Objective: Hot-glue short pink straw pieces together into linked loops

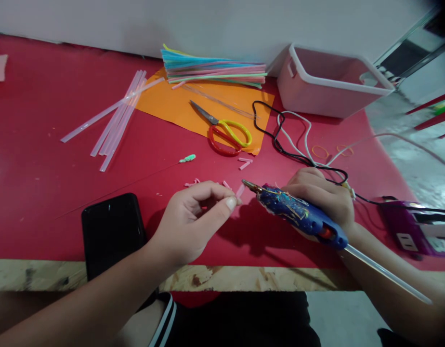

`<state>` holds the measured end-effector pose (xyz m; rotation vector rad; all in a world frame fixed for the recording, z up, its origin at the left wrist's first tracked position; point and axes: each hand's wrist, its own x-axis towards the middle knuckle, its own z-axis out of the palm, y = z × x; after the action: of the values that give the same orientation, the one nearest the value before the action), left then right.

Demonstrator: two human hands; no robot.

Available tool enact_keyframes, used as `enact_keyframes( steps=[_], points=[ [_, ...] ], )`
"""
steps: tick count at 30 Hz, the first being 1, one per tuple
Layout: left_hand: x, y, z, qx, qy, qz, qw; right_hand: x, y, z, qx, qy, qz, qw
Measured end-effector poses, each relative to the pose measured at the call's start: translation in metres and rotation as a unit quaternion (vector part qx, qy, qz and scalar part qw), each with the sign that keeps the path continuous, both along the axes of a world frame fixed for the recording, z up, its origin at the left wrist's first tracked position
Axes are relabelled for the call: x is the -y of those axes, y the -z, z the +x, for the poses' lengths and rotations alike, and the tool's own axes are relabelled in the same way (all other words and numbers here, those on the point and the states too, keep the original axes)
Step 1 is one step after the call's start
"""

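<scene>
Fingers point(222, 209) of our left hand point(188, 224): thumb and forefinger pinched together on a small pink piece point(240, 190), just right of and below frame centre. Our right hand point(321, 193) is curled around a blue glue gun point(294, 212), lower right of centre, its fingers partly hidden behind the body. We note the metal nozzle point(251, 186) at the upper end of the piece; contact cannot be told. A clear stick point(388, 273) extends from the gun's rear toward the lower right.

On the red tabletop point(45, 178) we record pink offcuts point(246, 164) just above the held piece, and a green-tipped thin rod point(188, 158) left of them. Scissors point(214, 120) with red and yellow handles lie above centre, mostly over an orange sheet point(161, 103). Black phone point(112, 226): lower left, beside our left forearm point(99, 294).

Farther out we log translucent pink sticks point(117, 125), upper left; bundled coloured stems point(215, 67), upper centre; a pink bin point(316, 91), upper right; a black cable point(280, 147) below the bin.
</scene>
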<state>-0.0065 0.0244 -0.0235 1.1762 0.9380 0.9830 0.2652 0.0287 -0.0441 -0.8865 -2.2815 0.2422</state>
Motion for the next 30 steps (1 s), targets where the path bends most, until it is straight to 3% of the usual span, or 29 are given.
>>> enact_keyframes(
  steps=[10, 15, 18, 21, 26, 30],
  points=[
    [0.000, 0.001, 0.001, -0.002, 0.000, 0.000, 1.000, 0.000, -0.002, -0.001, 0.009, 0.017, 0.023, 1.000],
    [0.002, 0.003, 0.001, -0.022, -0.011, 0.016, 1.000, -0.004, -0.002, -0.004, 0.095, 0.055, 0.003, 0.994],
    [0.004, 0.005, 0.000, -0.074, -0.013, 0.081, 0.994, -0.007, 0.000, -0.006, 0.166, 0.075, -0.032, 0.983],
    [0.006, 0.006, -0.001, -0.143, -0.009, 0.197, 0.970, -0.007, -0.001, -0.005, 0.181, 0.070, -0.042, 0.980],
    [0.009, 0.009, -0.002, -0.197, 0.016, 0.337, 0.921, -0.001, -0.014, -0.007, 0.075, 0.072, 0.020, 0.994],
    [0.010, 0.015, -0.001, -0.209, 0.034, 0.400, 0.892, 0.009, -0.023, -0.022, -0.028, 0.004, -0.017, 0.999]
  ],
)
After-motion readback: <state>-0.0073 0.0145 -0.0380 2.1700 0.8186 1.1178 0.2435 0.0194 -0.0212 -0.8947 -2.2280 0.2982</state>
